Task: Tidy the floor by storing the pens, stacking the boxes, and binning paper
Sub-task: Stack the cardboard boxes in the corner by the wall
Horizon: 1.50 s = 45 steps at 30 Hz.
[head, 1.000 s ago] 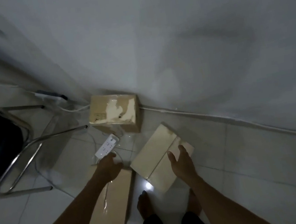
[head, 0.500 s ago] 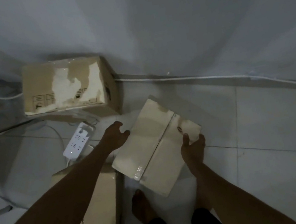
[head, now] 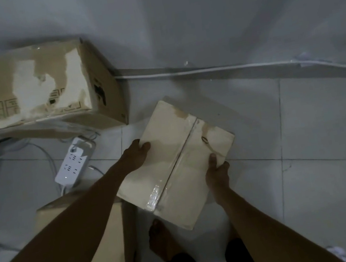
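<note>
A: Starting far left, what do we have?

B: A torn box (head: 31, 89) against the wall (head: 194, 14), its left end close to the frame's edge. The printed marks on it are too dim for us to read. Below it lies a white strip (head: 74, 164). Its cords loop toward that box and are lost in the shadow.

A: And under our left arm (head: 80, 224)?

B: A low box (head: 112, 253), mostly covered by the arm and cut off at the bottom. We cannot make out its top.

A: The left hand?

B: Our left hand (head: 136, 157) grips the left edge of the taped box (head: 179, 163), thumb on top, fingers hidden round the side.

A: Where is that box?

B: In the middle, between our hands, just right of the low box and turned corner-on to the wall. Its near edge meets our left foot (head: 162, 241) in the view. We cannot tell whether it touches the floor (head: 326, 129).

A: The right hand?

B: Our right hand (head: 217, 173) holds the right edge, thumb pressed on top, fingers tucked out of sight. The right foot is hidden behind box and arm.

A: Farther right?

B: A cable (head: 225, 69) runs along the foot of the wall. In the bottom corner is a pale scrap (head: 336, 250), blurred and cut off, and we cannot say what it is.
</note>
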Each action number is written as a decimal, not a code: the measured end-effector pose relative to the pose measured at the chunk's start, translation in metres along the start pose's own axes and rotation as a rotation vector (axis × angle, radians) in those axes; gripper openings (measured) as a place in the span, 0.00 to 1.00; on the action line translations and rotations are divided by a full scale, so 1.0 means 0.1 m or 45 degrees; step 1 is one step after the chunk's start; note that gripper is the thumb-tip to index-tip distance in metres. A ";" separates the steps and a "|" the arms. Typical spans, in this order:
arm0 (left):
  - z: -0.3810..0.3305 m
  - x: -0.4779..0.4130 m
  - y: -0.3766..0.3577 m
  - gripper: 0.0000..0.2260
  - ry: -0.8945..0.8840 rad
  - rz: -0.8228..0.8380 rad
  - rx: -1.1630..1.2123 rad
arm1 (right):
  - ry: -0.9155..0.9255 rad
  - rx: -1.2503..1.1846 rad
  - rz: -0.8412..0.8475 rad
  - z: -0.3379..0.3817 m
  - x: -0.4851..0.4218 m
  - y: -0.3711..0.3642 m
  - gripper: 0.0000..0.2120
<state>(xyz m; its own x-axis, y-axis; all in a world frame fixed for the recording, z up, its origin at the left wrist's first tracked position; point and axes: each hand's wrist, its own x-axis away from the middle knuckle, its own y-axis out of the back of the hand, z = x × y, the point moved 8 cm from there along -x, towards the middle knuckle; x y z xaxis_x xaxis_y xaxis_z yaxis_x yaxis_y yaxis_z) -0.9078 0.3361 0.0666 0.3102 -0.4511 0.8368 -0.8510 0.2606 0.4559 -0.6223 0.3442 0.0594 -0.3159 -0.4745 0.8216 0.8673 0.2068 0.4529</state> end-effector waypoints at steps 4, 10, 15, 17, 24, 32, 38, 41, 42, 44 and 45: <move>-0.07 0.10 -0.01 0.24 0.031 -0.002 0.052 | -0.010 0.063 0.077 0.05 0.02 0.08 0.28; -0.26 0.41 -0.02 0.25 -0.018 0.018 0.124 | 0.056 0.045 0.070 0.24 0.16 0.39 0.28; -0.57 0.97 0.19 0.25 -0.087 0.006 0.130 | 0.135 0.011 0.023 0.59 0.58 0.82 0.29; -0.68 1.21 0.30 0.24 -0.109 -0.001 0.121 | 0.155 0.011 0.012 0.76 0.81 0.98 0.30; -1.22 2.48 0.97 0.26 -0.143 -0.018 0.138 | 0.228 0.041 0.016 1.52 1.94 1.83 0.30; -1.97 3.85 1.59 0.17 -0.294 -0.056 0.212 | 0.326 0.086 -0.022 2.23 3.15 2.73 0.31; -2.35 4.78 1.97 0.21 -0.330 -0.122 0.163 | 0.343 -0.006 -0.088 2.59 4.03 3.35 0.26; -2.43 5.15 2.16 0.21 -0.398 -0.155 0.172 | 0.444 -0.031 -0.088 2.77 4.41 3.62 0.20; -2.46 5.24 2.20 0.21 -0.431 -0.160 0.168 | 0.475 -0.024 -0.092 2.81 4.52 3.68 0.20; -2.54 5.43 2.30 0.20 -0.517 -0.199 0.143 | 0.524 -0.017 -0.122 2.88 4.72 3.80 0.21; -2.55 5.51 2.33 0.20 -0.544 -0.216 0.147 | 0.542 -0.016 -0.135 2.89 4.81 3.86 0.21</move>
<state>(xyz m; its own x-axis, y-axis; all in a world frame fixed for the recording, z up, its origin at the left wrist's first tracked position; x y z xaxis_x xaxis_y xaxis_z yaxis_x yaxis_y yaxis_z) -0.8269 0.3663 0.7114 0.2673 -0.7963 0.5427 -0.8525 0.0671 0.5184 -0.5510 0.4429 0.7296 -0.2190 -0.8034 0.5537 0.8439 0.1289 0.5208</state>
